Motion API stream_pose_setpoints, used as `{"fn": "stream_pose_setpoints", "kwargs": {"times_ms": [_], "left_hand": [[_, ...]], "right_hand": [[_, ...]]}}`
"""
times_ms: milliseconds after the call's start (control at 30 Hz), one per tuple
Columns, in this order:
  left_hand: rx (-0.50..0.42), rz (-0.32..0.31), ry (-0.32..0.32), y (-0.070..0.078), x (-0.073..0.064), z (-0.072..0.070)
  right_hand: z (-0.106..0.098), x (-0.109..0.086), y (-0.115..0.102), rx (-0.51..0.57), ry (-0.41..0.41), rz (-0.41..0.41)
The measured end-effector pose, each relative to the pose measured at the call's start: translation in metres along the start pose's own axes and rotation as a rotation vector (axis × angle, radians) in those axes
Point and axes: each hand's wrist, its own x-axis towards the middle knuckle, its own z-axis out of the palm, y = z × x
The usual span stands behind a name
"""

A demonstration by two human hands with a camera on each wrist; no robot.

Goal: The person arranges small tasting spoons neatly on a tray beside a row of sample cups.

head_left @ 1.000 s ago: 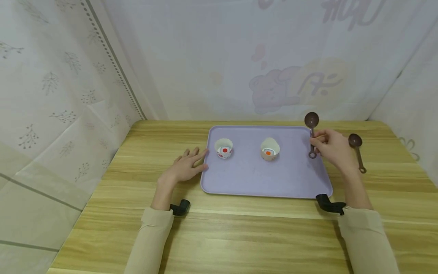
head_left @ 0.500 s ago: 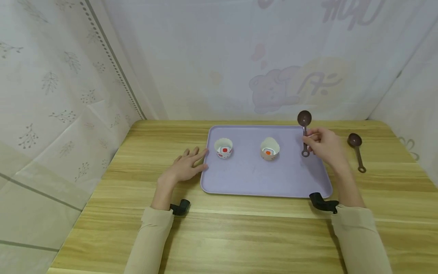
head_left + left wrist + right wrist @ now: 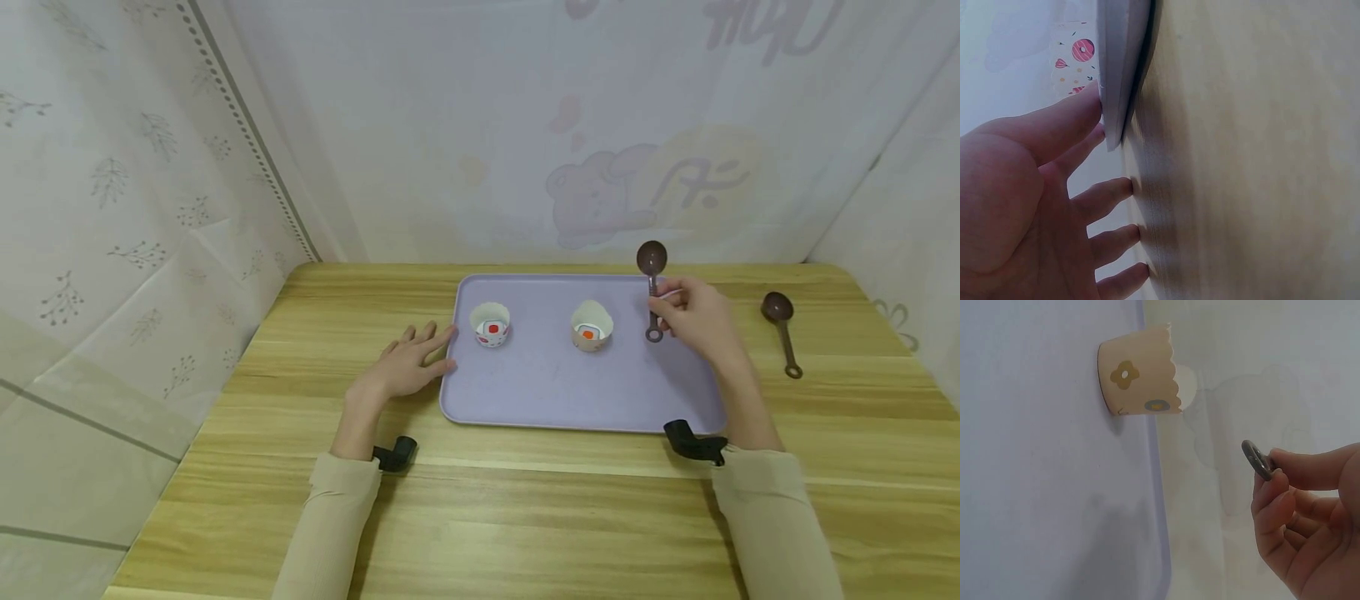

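Your right hand [image 3: 696, 318] pinches the dark-brown plastic measuring spoon [image 3: 652, 257] above the lilac rectangular tray [image 3: 540, 390], long axis twelve-to-six, bowl at twelve; the beige scalloped paper cup [image 3: 591, 342] sits at nine o'clock from that nearer hand. Your left hand [image 3: 405, 367], spread, touches the tray's rim.

I see a wood-grain surface [image 3: 570, 525] carrying a lilac tray [image 3: 540, 385] with rounded corners, set toward the far edge. To its right, a brown measuring spoon [image 3: 784, 335] lies directly on the wood; to its left, fingers [image 3: 1113, 245] touch down.
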Motion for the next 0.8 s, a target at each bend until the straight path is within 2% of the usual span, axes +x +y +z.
{"fn": "stream_pose_setpoints", "kwargs": {"times_ms": [367,800], "left_hand": [[-0.004,-0.001,0.003,0.000,0.000,0.000],[-0.005,-0.002,-0.005,0.000,0.000,0.001]], "right_hand": [[0.013,0.002,-0.012,-0.007,-0.032,-0.030],[0.023,0.003,-0.026,0.043,-0.042,-0.012]]}}
